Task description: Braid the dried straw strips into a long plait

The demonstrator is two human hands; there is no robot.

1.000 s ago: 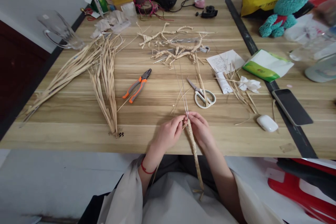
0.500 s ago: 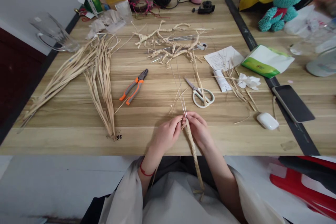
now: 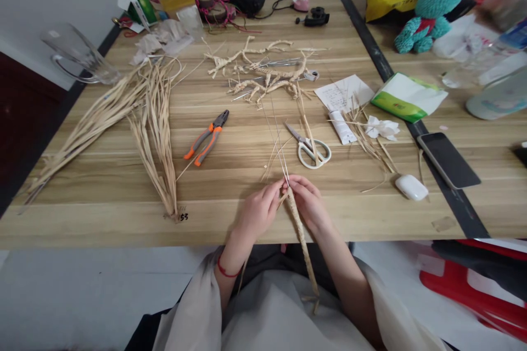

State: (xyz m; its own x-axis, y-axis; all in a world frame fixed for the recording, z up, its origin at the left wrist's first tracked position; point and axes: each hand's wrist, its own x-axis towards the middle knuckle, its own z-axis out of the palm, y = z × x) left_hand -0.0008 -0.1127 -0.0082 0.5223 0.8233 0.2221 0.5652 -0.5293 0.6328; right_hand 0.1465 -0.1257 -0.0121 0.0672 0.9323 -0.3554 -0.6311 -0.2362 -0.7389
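Note:
Between my hands is a long raffia-wrapped stem, its lower end hanging past the table edge over my lap. Two thin metal wires stick out of its top and point away from me. My left hand is closed, thumb and fingers pinching a raffia strand at the top of the wrapping. My right hand pinches the stem at the same spot, fingers closed around the wire base. Just beyond lie white-handled scissors, with a raffia strand across them. Orange-and-grey pliers rest to the left.
Raffia bundles spread on the left near a glass mug. Several wrapped raffia branches lie at the back. To the right are a white tube, a tissue pack, a phone and a white case.
The view has shifted slightly, so things on the table appear a little to the left. Both hands keep their grip at the top of the wrapping, with little visible movement.

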